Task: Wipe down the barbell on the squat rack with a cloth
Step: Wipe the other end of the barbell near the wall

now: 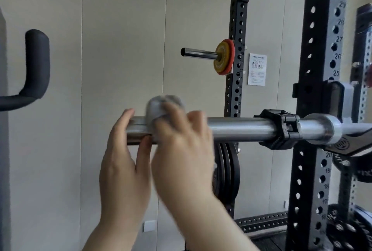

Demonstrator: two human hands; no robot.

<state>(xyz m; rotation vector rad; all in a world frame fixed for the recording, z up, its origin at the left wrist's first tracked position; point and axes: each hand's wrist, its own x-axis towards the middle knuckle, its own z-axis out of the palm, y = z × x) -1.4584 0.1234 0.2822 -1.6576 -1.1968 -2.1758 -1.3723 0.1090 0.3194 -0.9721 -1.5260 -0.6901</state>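
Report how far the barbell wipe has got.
Done: nothing provable; the steel shows no clear wiped mark. In hand: the right hand presses the cloth on the sleeve near its end; the left hand steadies the tip. Left: toward the collar and beyond.

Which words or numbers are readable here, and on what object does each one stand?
"25", "27": hole numbers on the near rack upright; its others are blurred.
"24", "26": far upright, faint.
Wall notice: too small.
Yellow plate, black plates, bar cradle logo: blurred.

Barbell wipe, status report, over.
Left hand steadying barbell sleeve end. Right hand pressing cloth on sleeve, blurred. Black collar ahead on the sleeve.
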